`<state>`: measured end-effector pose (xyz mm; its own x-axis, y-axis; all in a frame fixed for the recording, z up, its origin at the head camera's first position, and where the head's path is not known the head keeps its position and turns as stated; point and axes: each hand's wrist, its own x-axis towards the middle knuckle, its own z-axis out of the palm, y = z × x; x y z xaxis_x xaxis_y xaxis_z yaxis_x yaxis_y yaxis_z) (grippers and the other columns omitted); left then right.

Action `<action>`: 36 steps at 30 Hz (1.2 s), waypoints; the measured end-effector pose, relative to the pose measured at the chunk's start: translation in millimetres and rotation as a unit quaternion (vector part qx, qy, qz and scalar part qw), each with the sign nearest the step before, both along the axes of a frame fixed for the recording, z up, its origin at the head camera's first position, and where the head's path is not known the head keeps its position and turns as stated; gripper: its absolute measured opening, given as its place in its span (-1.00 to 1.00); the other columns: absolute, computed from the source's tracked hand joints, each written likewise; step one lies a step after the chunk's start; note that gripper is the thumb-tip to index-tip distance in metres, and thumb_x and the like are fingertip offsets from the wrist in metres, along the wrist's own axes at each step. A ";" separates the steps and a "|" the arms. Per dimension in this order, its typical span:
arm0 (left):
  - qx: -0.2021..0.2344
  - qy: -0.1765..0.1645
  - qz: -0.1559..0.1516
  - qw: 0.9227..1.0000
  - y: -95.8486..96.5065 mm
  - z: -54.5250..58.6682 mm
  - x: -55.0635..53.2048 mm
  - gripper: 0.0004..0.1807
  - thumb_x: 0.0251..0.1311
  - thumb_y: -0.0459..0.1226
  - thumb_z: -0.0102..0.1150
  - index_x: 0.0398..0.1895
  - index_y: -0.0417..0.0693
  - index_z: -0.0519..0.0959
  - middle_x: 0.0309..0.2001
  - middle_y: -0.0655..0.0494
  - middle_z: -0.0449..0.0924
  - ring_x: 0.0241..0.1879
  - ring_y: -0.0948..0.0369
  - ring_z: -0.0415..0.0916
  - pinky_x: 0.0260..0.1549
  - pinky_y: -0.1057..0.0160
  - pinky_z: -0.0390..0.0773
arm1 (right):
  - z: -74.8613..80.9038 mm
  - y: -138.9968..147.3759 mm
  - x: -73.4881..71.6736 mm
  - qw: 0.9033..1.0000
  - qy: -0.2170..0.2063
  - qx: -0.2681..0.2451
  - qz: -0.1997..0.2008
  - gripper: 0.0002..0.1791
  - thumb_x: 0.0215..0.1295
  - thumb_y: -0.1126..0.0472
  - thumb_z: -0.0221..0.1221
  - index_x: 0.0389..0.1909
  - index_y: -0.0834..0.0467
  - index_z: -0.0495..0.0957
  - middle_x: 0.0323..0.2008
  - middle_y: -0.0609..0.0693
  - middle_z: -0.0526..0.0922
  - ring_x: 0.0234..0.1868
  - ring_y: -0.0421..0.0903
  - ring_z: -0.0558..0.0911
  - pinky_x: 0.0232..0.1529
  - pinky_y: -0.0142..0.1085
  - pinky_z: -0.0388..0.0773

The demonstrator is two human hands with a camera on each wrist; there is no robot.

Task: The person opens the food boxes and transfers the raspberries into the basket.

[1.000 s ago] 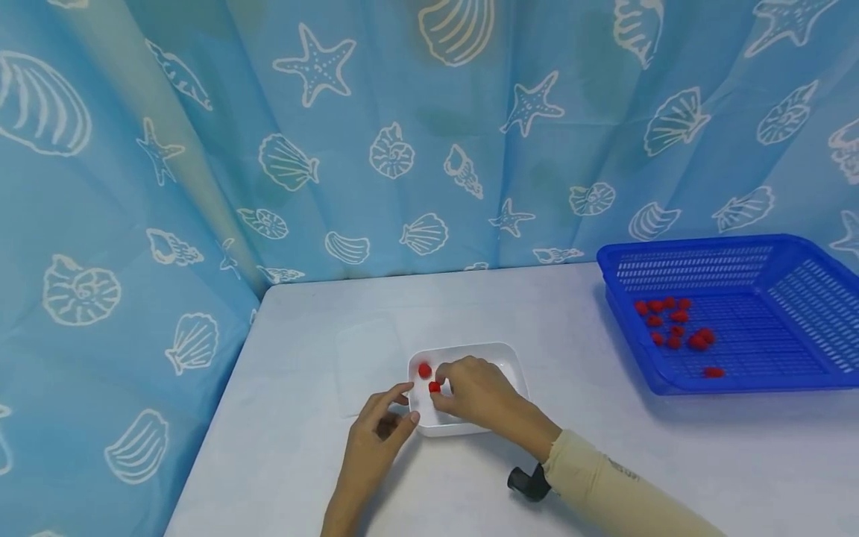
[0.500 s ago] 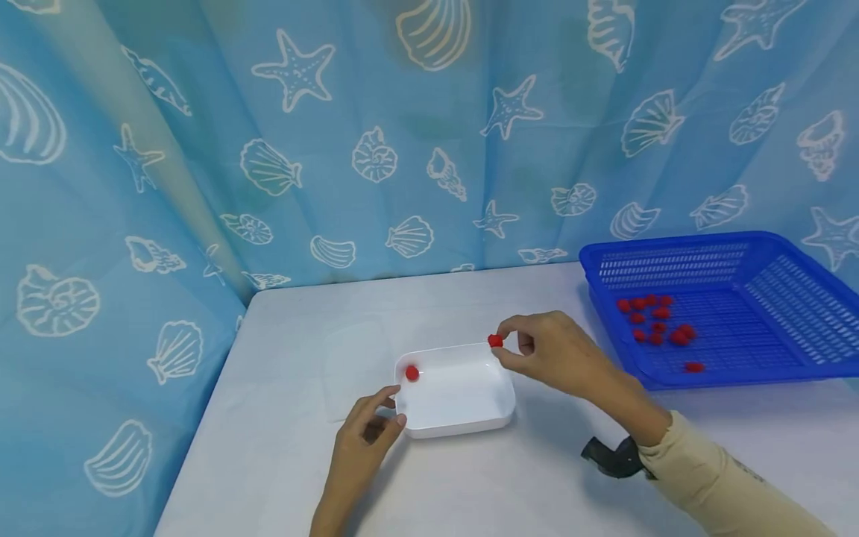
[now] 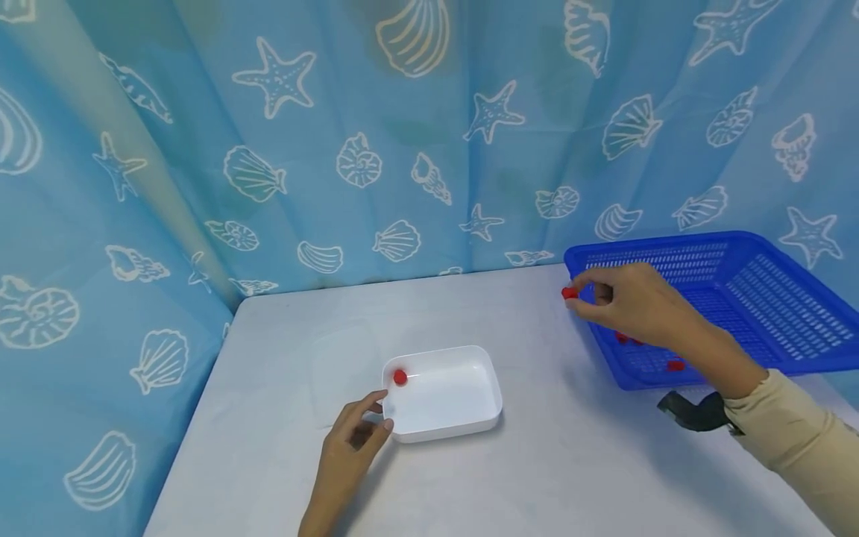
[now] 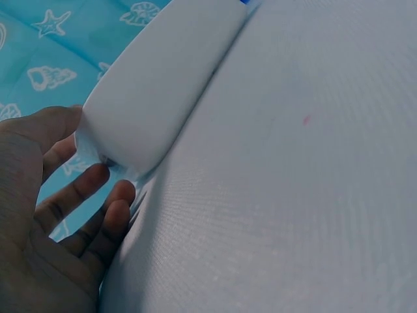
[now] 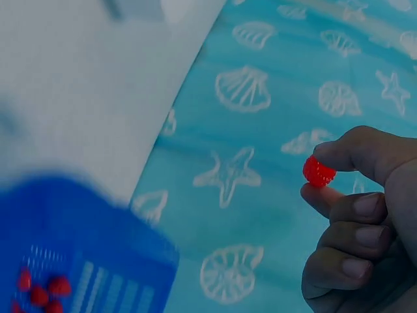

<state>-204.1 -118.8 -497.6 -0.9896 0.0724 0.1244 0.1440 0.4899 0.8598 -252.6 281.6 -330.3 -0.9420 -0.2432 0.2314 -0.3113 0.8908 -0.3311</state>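
My right hand [image 3: 637, 302] pinches a red raspberry [image 3: 569, 293] between thumb and index finger, just above the left rim of the blue basket [image 3: 671, 379]. In the right wrist view the bumpy raspberry [image 5: 319, 171] shows clearly at the fingertips, with the other fingers curled under. A white rectangular tray [image 3: 446, 406] stands on the table, holding one raspberry [image 3: 400, 377] near its far left corner. Relaxed fingers of my left hand [image 3: 345, 444] rest against the tray's left end. The left wrist view shows that hand [image 4: 52, 195] beside the tray wall [image 4: 150, 85].
Several raspberries [image 5: 49, 291] lie in the basket, partly hidden by the right hand in the head view. A faint clear flat piece [image 3: 342, 365] lies left of the tray. The blue shell-patterned curtain [image 3: 322, 149] borders the white table [image 3: 537, 462] behind and left.
My right hand has lifted a raspberry out of the tray and carried it right to the basket's rim. The left hand stays at the tray while the head view shifts slightly right.
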 end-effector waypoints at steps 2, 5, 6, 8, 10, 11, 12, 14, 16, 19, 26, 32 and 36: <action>0.002 0.001 -0.001 1.000 -1.9 -0.3 -0.1 -0.54 0.09 0.00 0.22 0.11 0.45 0.43 -0.12 0.39 0.43 -0.33 0.33 0.51 -0.27 0.35 0.55 | 4.0 10.2 -4.2 1.000 -0.013 0.008 -0.018 -0.72 0.12 -0.05 0.24 -0.23 0.02 0.63 -0.71 -0.15 0.37 -0.79 -0.22 0.29 -0.77 -0.36 0.21; 0.009 -0.001 -0.005 1.000 -4.2 -0.4 -0.8 -0.54 0.09 0.02 0.21 0.11 0.45 0.43 -0.12 0.37 0.43 -0.32 0.33 0.51 -0.26 0.35 0.55 | 8.2 24.9 -9.8 0.999 -0.026 0.014 -0.046 -0.67 0.11 -0.09 0.23 -0.20 0.04 0.63 -0.69 -0.11 0.39 -0.75 -0.17 0.32 -0.75 -0.33 0.21; 0.010 -0.003 -0.004 1.000 -4.5 -0.4 -0.9 -0.54 0.09 0.01 0.21 0.11 0.46 0.43 -0.12 0.38 0.43 -0.32 0.33 0.51 -0.26 0.35 0.54 | 8.5 30.1 -11.7 0.998 -0.026 0.018 -0.054 -0.65 0.11 -0.11 0.23 -0.20 0.04 0.63 -0.69 -0.10 0.39 -0.74 -0.16 0.32 -0.75 -0.33 0.21; 0.012 -0.005 -0.003 1.000 -4.0 -0.5 -1.2 -0.55 0.09 0.01 0.21 0.11 0.46 0.43 -0.12 0.37 0.43 -0.32 0.32 0.51 -0.26 0.35 0.55 | 7.9 41.5 -15.3 0.997 -0.028 0.023 -0.069 -0.63 0.11 -0.12 0.22 -0.21 0.07 0.63 -0.67 -0.07 0.39 -0.71 -0.14 0.32 -0.76 -0.32 0.19; 0.008 -0.008 0.002 1.000 -2.8 -0.8 -1.1 -0.54 0.09 0.02 0.21 0.11 0.47 0.43 -0.12 0.39 0.42 -0.32 0.34 0.51 -0.25 0.35 0.55 | 4.7 53.8 -19.6 0.996 -0.031 0.023 -0.081 -0.60 0.11 -0.14 0.21 -0.22 0.09 0.63 -0.66 -0.05 0.39 -0.70 -0.12 0.31 -0.76 -0.31 0.18; 0.006 -0.009 0.004 1.000 -2.4 -1.2 -0.9 -0.54 0.09 0.01 0.21 0.11 0.46 0.43 -0.12 0.40 0.42 -0.32 0.34 0.51 -0.25 0.35 0.55 | 2.9 59.9 -21.7 0.995 -0.034 0.024 -0.086 -0.59 0.11 -0.15 0.21 -0.22 0.10 0.64 -0.65 -0.04 0.39 -0.69 -0.11 0.32 -0.76 -0.31 0.18; 0.004 -0.010 0.006 1.000 -2.0 -1.6 -0.8 -0.54 0.09 0.00 0.21 0.11 0.46 0.43 -0.12 0.40 0.42 -0.33 0.34 0.51 -0.26 0.35 0.55 | 0.9 66.2 -23.8 0.995 -0.040 0.025 -0.090 -0.56 0.11 -0.17 0.20 -0.21 0.11 0.63 -0.64 -0.03 0.39 -0.68 -0.10 0.32 -0.75 -0.30 0.19; 0.002 -0.012 0.007 1.000 -1.6 -1.8 -0.3 -0.54 0.09 0.00 0.22 0.11 0.46 0.43 -0.12 0.39 0.43 -0.33 0.34 0.51 -0.26 0.35 0.55 | -3.1 78.1 -28.5 0.993 -0.058 0.026 -0.100 -0.53 0.12 -0.19 0.18 -0.19 0.13 0.63 -0.62 -0.01 0.40 -0.66 -0.09 0.33 -0.75 -0.28 0.20; 0.001 -0.011 0.007 1.000 -1.4 -1.5 0.2 -0.55 0.10 0.00 0.21 0.10 0.47 0.43 -0.13 0.38 0.43 -0.34 0.33 0.51 -0.27 0.35 0.55 | -7.2 89.6 -34.1 0.991 -0.074 0.028 -0.105 -0.49 0.12 -0.20 0.16 -0.18 0.16 0.61 -0.60 0.00 0.42 -0.65 -0.08 0.34 -0.73 -0.27 0.22; -0.002 -0.010 0.007 1.000 -0.8 -0.7 0.8 -0.56 0.10 0.00 0.21 0.10 0.46 0.43 -0.13 0.37 0.44 -0.34 0.32 0.51 -0.28 0.34 0.55 | -12.7 104.7 -42.1 0.988 -0.096 0.038 -0.111 -0.43 0.12 -0.22 0.15 -0.16 0.21 0.59 -0.57 0.00 0.48 -0.62 -0.08 0.37 -0.69 -0.24 0.27; -0.009 -0.025 0.016 1.000 1.9 1.0 2.6 -0.54 0.07 0.07 0.20 0.10 0.48 0.43 -0.13 0.40 0.42 -0.33 0.34 0.50 -0.29 0.36 0.54 | -24.4 129.7 -57.2 0.982 -0.136 0.061 -0.115 -0.41 0.12 -0.21 0.17 -0.16 0.27 0.58 -0.51 0.02 0.57 -0.55 -0.06 0.43 -0.64 -0.22 0.36; -0.005 -0.030 0.016 0.999 2.3 1.2 2.0 -0.55 0.08 0.05 0.20 0.10 0.52 0.42 -0.13 0.40 0.42 -0.33 0.34 0.50 -0.28 0.36 0.54 | -38.1 151.7 -66.8 0.978 -0.159 0.089 -0.099 -0.50 0.10 -0.11 0.23 -0.26 0.30 0.60 -0.42 0.11 0.62 -0.47 -0.03 0.51 -0.55 -0.14 0.44; -0.005 -0.030 0.014 0.999 2.7 1.6 1.3 -0.55 0.08 0.04 0.20 0.10 0.52 0.42 -0.13 0.40 0.42 -0.33 0.34 0.50 -0.28 0.36 0.54 | -49.7 168.2 -72.2 0.973 -0.182 0.105 -0.091 -0.56 0.05 -0.06 0.27 -0.34 0.29 0.63 -0.40 0.16 0.62 -0.41 0.05 0.55 -0.46 -0.05 0.47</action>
<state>-202.8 -116.1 -496.0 -0.9968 0.0457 0.0649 0.0791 0.5012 0.8617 -324.9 449.8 -380.0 -0.9841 -0.0696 -0.1634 -0.0371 0.9803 -0.1940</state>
